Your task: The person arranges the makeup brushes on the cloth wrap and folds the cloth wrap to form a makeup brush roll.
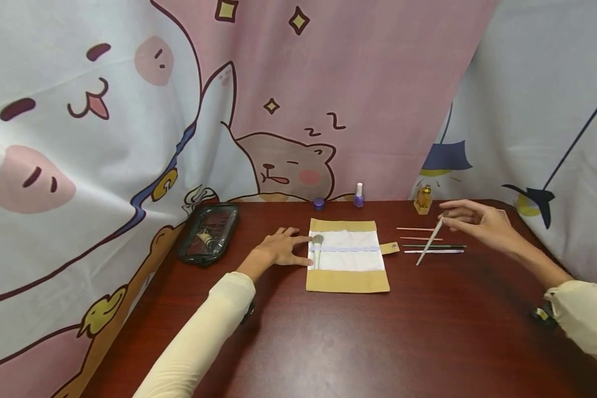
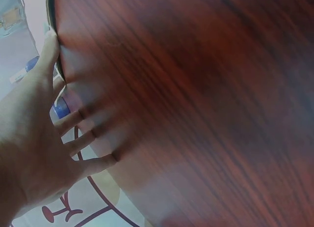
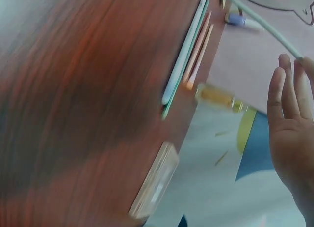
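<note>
A tan fabric brush roll [image 1: 347,281] lies unfolded, its white lining crossed by a lilac band. One makeup brush [image 1: 318,254] with a pale handle and grey-green bristles is tucked under the band at the left end. My left hand [image 1: 278,249] rests at the roll's left edge, fingers spread, thumb and index fingertip touching it. To the right, my right hand [image 1: 482,224] pinches a slim pale brush [image 1: 430,242] near its upper end, the lower end pointing down and left. Beneath it lie several thin brushes [image 1: 434,251] side by side, pinkish, dark green and white-purple.
A black-rimmed clear case [image 1: 197,259] stands at the left by the curtain. Along the back are a small purple-blue jar [image 1: 319,204], a purple nail polish bottle [image 1: 359,198] and a golden bottle [image 1: 423,202]. A flat clear box [image 3: 156,180] shows in the right wrist view.
</note>
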`<state>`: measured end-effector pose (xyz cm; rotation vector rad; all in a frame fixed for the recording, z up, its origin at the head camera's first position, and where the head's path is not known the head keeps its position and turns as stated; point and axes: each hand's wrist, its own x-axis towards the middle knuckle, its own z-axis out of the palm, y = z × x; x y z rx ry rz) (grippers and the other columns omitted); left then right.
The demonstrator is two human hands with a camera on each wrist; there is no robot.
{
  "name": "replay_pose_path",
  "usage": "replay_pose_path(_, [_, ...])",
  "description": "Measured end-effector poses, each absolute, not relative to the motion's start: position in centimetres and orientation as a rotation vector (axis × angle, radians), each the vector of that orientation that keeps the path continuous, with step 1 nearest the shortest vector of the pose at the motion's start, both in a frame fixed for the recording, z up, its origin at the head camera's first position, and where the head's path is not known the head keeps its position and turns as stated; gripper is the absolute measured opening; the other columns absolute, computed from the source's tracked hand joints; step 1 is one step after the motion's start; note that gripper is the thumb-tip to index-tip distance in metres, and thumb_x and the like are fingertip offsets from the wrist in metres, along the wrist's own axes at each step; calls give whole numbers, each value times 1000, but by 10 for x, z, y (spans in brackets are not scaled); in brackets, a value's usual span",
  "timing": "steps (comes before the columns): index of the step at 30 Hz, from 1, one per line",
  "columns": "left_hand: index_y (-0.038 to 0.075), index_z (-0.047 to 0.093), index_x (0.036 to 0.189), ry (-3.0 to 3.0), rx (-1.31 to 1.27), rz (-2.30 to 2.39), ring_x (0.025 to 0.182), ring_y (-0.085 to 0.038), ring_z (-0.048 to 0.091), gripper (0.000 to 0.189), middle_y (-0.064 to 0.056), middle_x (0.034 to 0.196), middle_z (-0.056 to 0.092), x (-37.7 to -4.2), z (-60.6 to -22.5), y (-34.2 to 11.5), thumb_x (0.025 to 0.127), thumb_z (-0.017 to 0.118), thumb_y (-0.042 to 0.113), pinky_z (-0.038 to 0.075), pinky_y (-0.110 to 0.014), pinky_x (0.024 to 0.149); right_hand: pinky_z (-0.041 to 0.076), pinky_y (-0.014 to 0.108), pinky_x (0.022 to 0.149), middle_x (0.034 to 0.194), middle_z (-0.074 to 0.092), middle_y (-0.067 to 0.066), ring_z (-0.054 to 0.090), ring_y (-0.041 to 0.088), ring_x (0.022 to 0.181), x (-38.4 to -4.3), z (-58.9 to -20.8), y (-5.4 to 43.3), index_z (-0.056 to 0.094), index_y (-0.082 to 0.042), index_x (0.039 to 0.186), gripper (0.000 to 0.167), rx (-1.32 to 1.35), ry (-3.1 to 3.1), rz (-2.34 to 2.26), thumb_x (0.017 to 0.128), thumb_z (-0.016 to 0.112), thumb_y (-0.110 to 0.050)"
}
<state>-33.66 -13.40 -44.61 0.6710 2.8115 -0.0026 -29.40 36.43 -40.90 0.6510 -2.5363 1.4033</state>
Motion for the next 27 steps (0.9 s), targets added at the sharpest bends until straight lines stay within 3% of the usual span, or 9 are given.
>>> replay_pose_path(6, [44, 35, 161, 2810, 667, -3, 154, -33, 26, 85, -6, 170, 25, -336, -446, -135, 88, 57, 81, 37, -61, 113, 60, 27, 73, 114, 74, 11, 75, 12, 88, -309, -408, 333, 57, 4, 140, 40, 743, -2449, 1508, 100, 63, 5])
replay_pose_path(11, [45, 34, 161, 2816, 670, -21, 154, -33, 26, 84, -5, 170, 25, -336, -447, -136, 88, 56, 81, 38, -60, 113, 60, 28, 71, 121, 70, 23, 75, 11, 88, -320, -401, 305, 57, 0, 142, 42, 688, -2453, 1458, 101, 66, -2])
replay_pose_path(16, [45, 34, 161, 2816, 673, -16, 154, -33, 26, 84, -6, 170, 25, -337, -446, -135, 89, 56, 81, 38, -60, 113, 60, 27, 71, 121, 71, 22, 75, 11, 84, -334, -398, 280, 64, -8, 135, 36, 659, -2474, 1418, 100, 70, -8])
replay_pose_path(27, [48, 33, 161, 2814, 644, -26, 154, -31, 25, 84, -3, 171, 24, -338, -451, -135, 88, 54, 83, 38, -58, 114, 59, 24, 70, 119, 74, 18, 74, 12, 81, -368, -405, 234, 75, -6, 124, 27, 648, -2525, 1432, 99, 73, -15])
